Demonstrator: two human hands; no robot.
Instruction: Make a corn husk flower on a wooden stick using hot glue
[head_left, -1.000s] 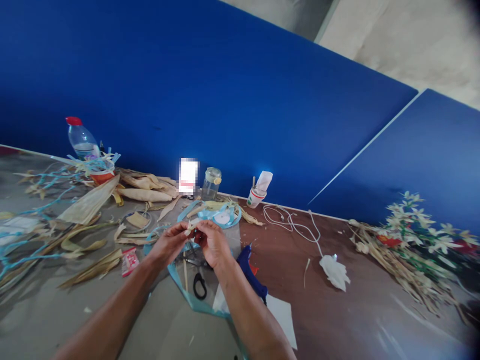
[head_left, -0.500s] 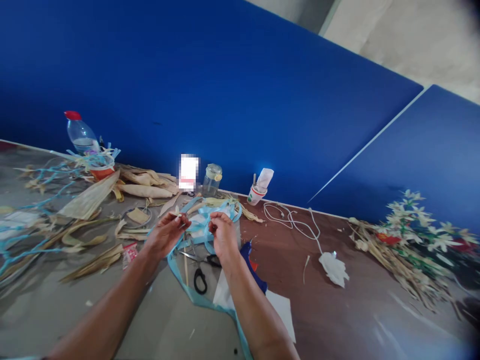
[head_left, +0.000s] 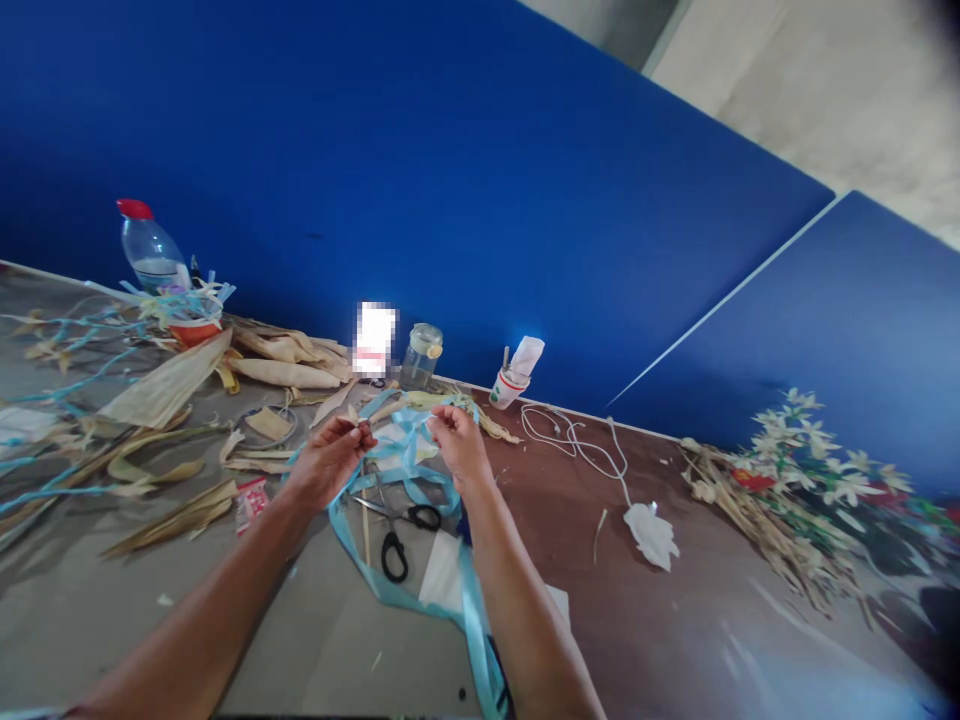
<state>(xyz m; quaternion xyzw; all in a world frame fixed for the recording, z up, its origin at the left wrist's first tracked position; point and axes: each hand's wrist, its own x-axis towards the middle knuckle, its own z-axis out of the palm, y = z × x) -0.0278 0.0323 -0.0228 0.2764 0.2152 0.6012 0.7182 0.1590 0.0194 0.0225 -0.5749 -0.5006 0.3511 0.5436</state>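
Observation:
My left hand (head_left: 334,462) is closed in a pinch on a small pale piece (head_left: 353,413) that looks like corn husk. To its right, my right hand (head_left: 463,446) is pinched too; what lies between its fingertips is too small to make out. Under and between the hands runs a tangle of light blue ribbon (head_left: 472,610), which also trails down to the front edge beside my right forearm. Open scissors (head_left: 394,557) with black handles lie on the table below the hands, next to a white sheet (head_left: 442,570).
Dried corn husks (head_left: 289,373) and blue-wrapped stems spread over the left side. At the back stand a bottle (head_left: 154,250), a glass jar (head_left: 421,358) and a paper cup (head_left: 509,388). A white cable (head_left: 581,440) and white flowers (head_left: 806,445) are to the right. A blue partition (head_left: 450,180) rises behind.
My right hand has moved slightly up and right, widening the gap from my left hand, which keeps its pinch. The view has tilted a little.

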